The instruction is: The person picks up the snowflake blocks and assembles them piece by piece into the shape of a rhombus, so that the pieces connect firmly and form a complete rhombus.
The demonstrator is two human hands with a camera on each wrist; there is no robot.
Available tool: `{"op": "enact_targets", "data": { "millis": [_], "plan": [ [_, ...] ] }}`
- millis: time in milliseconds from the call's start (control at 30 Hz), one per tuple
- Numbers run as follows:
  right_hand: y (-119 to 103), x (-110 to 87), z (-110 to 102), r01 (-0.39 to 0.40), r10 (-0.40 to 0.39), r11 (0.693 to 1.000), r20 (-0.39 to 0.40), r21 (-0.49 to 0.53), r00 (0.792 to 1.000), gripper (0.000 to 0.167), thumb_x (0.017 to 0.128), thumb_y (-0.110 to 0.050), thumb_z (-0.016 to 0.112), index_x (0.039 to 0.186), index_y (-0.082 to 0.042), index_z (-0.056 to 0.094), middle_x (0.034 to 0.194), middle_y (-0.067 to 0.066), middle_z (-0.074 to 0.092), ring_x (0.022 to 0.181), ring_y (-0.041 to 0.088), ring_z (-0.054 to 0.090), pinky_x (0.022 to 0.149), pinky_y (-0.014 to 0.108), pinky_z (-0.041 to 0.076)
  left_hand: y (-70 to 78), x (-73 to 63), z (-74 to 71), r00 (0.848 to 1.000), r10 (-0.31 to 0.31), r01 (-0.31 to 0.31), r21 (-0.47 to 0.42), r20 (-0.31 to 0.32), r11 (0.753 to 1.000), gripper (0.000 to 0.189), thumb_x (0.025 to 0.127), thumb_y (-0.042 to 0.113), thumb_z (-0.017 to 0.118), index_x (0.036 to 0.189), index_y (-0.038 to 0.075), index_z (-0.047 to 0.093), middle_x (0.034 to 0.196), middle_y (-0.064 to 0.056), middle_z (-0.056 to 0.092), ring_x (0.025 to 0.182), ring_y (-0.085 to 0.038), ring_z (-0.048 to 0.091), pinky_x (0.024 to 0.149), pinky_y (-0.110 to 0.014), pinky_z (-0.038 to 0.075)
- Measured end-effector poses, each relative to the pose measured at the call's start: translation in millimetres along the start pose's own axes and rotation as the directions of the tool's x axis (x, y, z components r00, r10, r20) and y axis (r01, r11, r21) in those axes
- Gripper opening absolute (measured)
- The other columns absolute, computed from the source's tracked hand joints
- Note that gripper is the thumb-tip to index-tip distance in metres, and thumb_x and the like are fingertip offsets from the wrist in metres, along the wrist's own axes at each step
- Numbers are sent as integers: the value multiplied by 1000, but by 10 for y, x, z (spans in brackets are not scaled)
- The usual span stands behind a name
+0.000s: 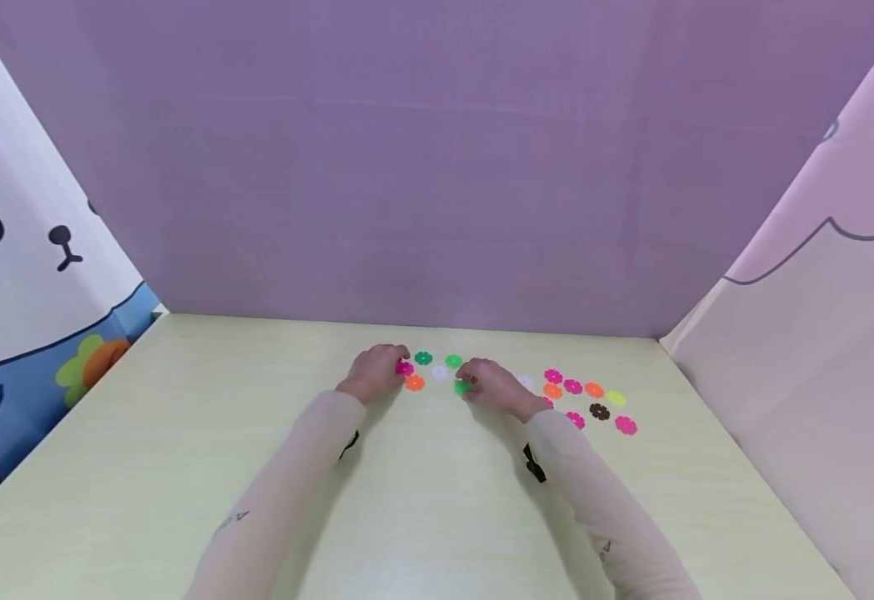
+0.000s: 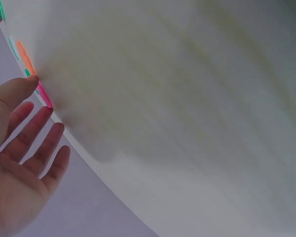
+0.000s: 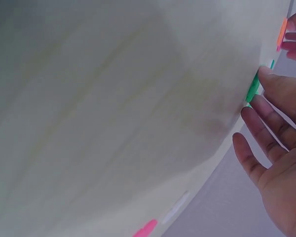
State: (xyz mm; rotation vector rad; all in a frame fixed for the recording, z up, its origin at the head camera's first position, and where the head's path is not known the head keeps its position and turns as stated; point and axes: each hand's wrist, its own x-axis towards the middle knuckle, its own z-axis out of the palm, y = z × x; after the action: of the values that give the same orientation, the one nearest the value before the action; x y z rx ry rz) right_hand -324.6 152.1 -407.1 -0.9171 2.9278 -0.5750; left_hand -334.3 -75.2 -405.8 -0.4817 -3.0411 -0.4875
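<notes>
We see both hands low over the far middle of the pale yellow-green wooden tabletop (image 1: 182, 467), among small flat flower-shaped plastic discs. The left hand (image 1: 373, 372) has its fingertips on a magenta flower-shaped plastic disc (image 1: 404, 368); the right hand (image 1: 498, 387) touches a bright green flower-shaped plastic disc (image 1: 462, 387). A loose group of more discs (image 1: 590, 400) lies toward the far right corner.

To do this step well, we judge that each disc wants a light press from one fingertip and a slide toward the thumb, so that its thin edge lifts enough to be pinched. We would keep the wrists low and avoid sweeping the orange disc (image 1: 415, 382) and the white disc (image 1: 439, 372) lying between the hands.

The head view gives the layout and colours, but hides how the fingers lie. The wrist views supply that: the left hand's fingers (image 2: 37, 129) are straight and slightly spread, thumb tip at the magenta disc's edge (image 2: 44, 95). The right hand's fingers (image 3: 266, 121) are likewise straight and apart, the thumb against the green disc (image 3: 252, 88). Neither hand pinches anything yet. Both wrist views see the discs edge-on, so their shapes are lost there.
</notes>
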Motion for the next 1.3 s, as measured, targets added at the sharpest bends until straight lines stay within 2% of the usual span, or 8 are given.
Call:
{"op": "enact_targets", "data": {
  "millis": [233, 567, 767, 933, 1300],
  "plan": [
    [8, 22, -2, 21, -21, 1000, 9, 0, 1000, 27, 76, 0, 70, 102, 0, 65, 94, 10, 62, 87, 21, 59, 79, 30, 51, -22, 14, 1, 999, 43, -43, 6, -14, 999, 35, 82, 15, 67, 115, 8, 60, 104, -6, 64, 94, -20, 57, 85, -35, 50],
    [4, 27, -14, 9, -9, 999, 13, 39, 1000, 25, 75, 0, 71, 99, 0, 66, 94, 12, 57, 81, 19, 56, 75, 27, 50, -21, 28, -8, 999, 35, -35, -24, 3, 999, 34, 82, 13, 67, 114, 7, 60, 98, -7, 63, 88, -19, 56, 82, -33, 50],
    [33, 24, -10, -29, 29, 996, -6, 84, 1000, 26, 73, -2, 73, 98, -4, 67, 91, 9, 55, 81, 18, 55, 74, 27, 50, -34, 38, -6, 1000, 12, -12, -90, 5, 996, 34, 80, 12, 69, 113, 6, 61, 102, -8, 59, 91, -20, 55, 85, -32, 49],
    [51, 18, -7, -39, 42, 990, -15, 134, 999, 26, 73, -3, 73, 98, -6, 67, 86, 7, 59, 77, 16, 53, 72, 26, 49, -43, 37, -13, 1000, 3, -2, -138, 9, 990, 31, 79, 9, 70, 109, 6, 63, 102, -8, 57, 94, -21, 53, 88, -32, 49],
    [5, -15, -50, 2, 9, 982, -61, 188, 998, 27, 78, 12, 59, 101, -1, 67, 92, 13, 65, 81, 20, 56, 77, 32, 50, -94, 6, -49, 999, 17, -9, -268, 30, 963, 19, 79, 2, 67, 97, 9, 66, 89, -4, 63, 84, -18, 55, 80, -30, 50]
  ]
}}
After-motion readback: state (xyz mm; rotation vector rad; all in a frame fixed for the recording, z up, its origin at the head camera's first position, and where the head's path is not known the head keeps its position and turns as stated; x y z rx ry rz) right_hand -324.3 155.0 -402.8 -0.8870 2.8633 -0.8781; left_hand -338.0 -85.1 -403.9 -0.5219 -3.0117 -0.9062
